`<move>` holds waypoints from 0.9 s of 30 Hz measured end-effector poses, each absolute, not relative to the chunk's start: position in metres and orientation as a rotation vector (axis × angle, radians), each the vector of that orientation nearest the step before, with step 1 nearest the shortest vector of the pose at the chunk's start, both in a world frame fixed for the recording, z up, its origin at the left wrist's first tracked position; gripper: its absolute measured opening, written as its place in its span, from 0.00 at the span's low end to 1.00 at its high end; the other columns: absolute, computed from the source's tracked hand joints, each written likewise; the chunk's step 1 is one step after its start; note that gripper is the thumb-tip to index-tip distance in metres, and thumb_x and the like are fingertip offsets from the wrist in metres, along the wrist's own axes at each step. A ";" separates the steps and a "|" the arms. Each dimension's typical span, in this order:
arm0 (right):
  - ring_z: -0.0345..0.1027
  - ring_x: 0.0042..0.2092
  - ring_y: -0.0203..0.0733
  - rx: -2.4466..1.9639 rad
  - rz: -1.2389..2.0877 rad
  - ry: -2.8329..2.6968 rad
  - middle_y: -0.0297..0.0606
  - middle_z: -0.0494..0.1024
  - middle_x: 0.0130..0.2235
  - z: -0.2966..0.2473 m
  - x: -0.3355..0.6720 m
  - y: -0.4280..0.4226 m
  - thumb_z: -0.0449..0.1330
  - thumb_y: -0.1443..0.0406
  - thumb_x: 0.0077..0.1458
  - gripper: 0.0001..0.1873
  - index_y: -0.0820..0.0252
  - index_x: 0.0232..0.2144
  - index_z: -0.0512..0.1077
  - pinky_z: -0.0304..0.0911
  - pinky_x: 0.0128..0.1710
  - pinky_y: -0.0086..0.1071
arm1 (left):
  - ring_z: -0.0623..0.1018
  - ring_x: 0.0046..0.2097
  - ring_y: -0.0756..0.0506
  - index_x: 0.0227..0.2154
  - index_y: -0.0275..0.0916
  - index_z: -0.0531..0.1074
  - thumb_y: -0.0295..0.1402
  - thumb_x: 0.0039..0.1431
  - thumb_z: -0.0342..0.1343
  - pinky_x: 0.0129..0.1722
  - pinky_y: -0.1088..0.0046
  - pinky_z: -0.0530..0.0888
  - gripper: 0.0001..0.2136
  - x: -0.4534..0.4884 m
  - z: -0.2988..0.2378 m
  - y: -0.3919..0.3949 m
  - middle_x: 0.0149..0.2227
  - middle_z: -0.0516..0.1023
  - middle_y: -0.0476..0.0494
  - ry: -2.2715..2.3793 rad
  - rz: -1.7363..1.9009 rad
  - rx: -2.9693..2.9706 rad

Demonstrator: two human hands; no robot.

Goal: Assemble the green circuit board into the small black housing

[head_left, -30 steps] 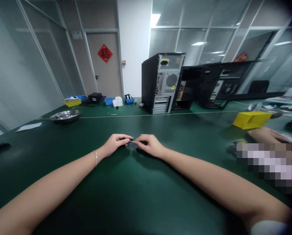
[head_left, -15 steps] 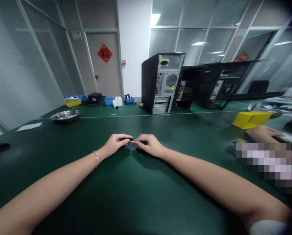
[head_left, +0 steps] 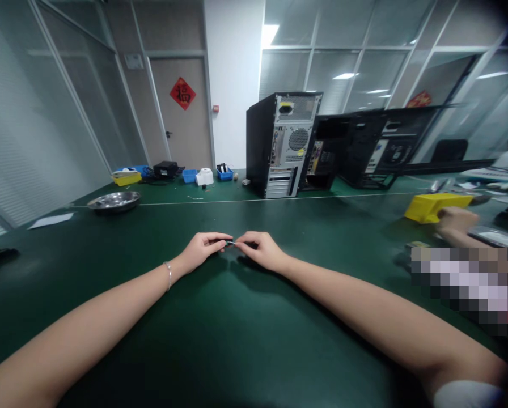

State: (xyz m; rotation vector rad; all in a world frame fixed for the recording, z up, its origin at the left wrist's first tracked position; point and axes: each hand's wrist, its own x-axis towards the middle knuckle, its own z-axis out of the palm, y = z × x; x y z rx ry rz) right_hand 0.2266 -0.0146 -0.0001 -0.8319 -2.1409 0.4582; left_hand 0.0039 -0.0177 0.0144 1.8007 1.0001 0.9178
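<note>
Both my arms stretch out over the green table [head_left: 220, 334]. My left hand [head_left: 203, 249], with a thin bracelet at the wrist, and my right hand [head_left: 260, 250] meet fingertip to fingertip at the table's middle. Between them they pinch a tiny light-coloured part [head_left: 231, 243], too small to name. Both hands are closed in a pinch and rest on the table surface.
A black computer tower [head_left: 282, 144] and an opened black case [head_left: 364, 147] stand at the back. A metal bowl [head_left: 113, 200] sits far left, a yellow bin [head_left: 435, 207] at right, blue bins [head_left: 189, 175] near the wall. Another person's hand [head_left: 456, 218] is by the yellow bin.
My hands stay almost still, shifting very slightly upward. The other person's hand at right has moved up toward the yellow bin.
</note>
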 end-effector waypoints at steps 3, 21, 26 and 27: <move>0.73 0.38 0.39 -0.824 0.465 -2.140 0.39 0.81 0.37 0.001 0.227 -0.015 0.57 0.61 0.62 0.12 0.59 0.36 0.79 0.65 0.40 0.31 | 0.75 0.34 0.46 0.47 0.34 0.78 0.37 0.56 0.59 0.37 0.71 0.69 0.18 0.004 0.014 -0.018 0.31 0.80 0.42 0.997 0.911 1.788; 0.73 0.37 0.40 -0.874 0.494 -2.071 0.39 0.81 0.36 0.000 0.226 -0.014 0.57 0.61 0.62 0.12 0.60 0.34 0.79 0.65 0.40 0.31 | 0.76 0.35 0.48 0.42 0.34 0.74 0.41 0.55 0.61 0.40 0.69 0.72 0.16 0.006 0.007 -0.010 0.36 0.80 0.41 0.952 1.020 1.620; 0.73 0.37 0.40 -0.881 0.493 -2.057 0.39 0.81 0.36 0.001 0.226 -0.015 0.57 0.62 0.61 0.11 0.61 0.34 0.78 0.65 0.40 0.31 | 0.78 0.38 0.46 0.40 0.35 0.74 0.42 0.55 0.61 0.44 0.67 0.72 0.16 0.007 0.007 -0.010 0.38 0.80 0.41 0.973 1.039 1.614; 0.73 0.37 0.40 -0.880 0.493 -2.059 0.38 0.81 0.36 0.002 0.225 -0.015 0.57 0.62 0.61 0.11 0.61 0.34 0.78 0.65 0.40 0.31 | 0.78 0.39 0.46 0.40 0.35 0.75 0.42 0.55 0.61 0.46 0.66 0.72 0.16 0.007 0.008 -0.011 0.39 0.80 0.41 0.975 1.035 1.615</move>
